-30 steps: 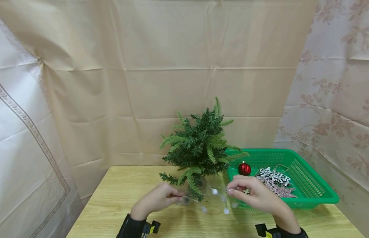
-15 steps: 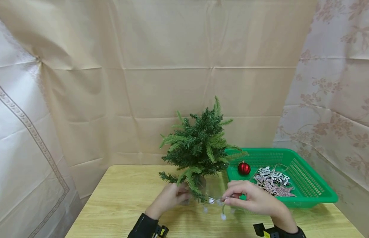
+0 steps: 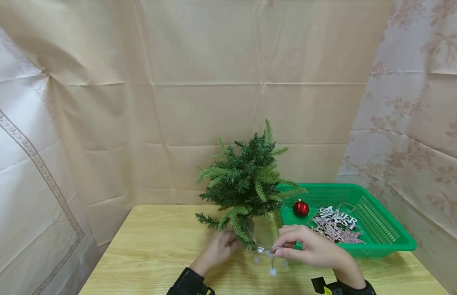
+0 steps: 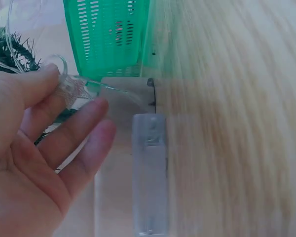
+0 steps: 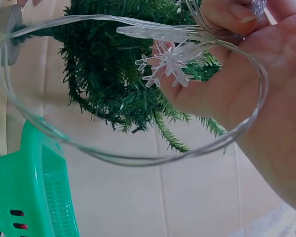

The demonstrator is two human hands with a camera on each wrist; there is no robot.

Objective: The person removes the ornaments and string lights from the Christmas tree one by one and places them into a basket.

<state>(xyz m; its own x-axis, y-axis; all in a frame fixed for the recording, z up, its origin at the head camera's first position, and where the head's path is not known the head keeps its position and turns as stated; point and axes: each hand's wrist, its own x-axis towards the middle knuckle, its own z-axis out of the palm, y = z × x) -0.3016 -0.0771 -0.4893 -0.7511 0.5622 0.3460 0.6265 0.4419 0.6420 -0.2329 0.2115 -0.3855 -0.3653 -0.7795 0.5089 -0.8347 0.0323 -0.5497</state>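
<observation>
A small artificial Christmas tree [image 3: 247, 176] stands on a grey cylindrical base [image 4: 123, 101]. At its foot my left hand [image 3: 216, 250] pinches the clear wire of a string of lights with thumb and index finger, beside a clear star-like piece [image 4: 71, 90]; the other fingers are loosely spread. My right hand [image 3: 312, 248] holds gathered loops of the same string lights [image 5: 138, 160], to the right of the base. Clear snowflake pieces [image 5: 171, 61] hang near that palm. A translucent box [image 4: 149, 173], like a battery case, lies on the table by the base.
A green plastic basket [image 3: 388, 247] stands on the right of the wooden table [image 3: 140, 254]. Inside are a red bauble [image 3: 300, 208], white letter-like ornaments [image 3: 337, 216] and pink glittery ornaments [image 3: 339, 232]. A beige cloth [image 3: 199, 102] hangs behind.
My left hand has moved right and in under the lower branches, to the tree's base. My right hand has shifted slightly left and down with the string lights, whose span between the hands has shortened.
</observation>
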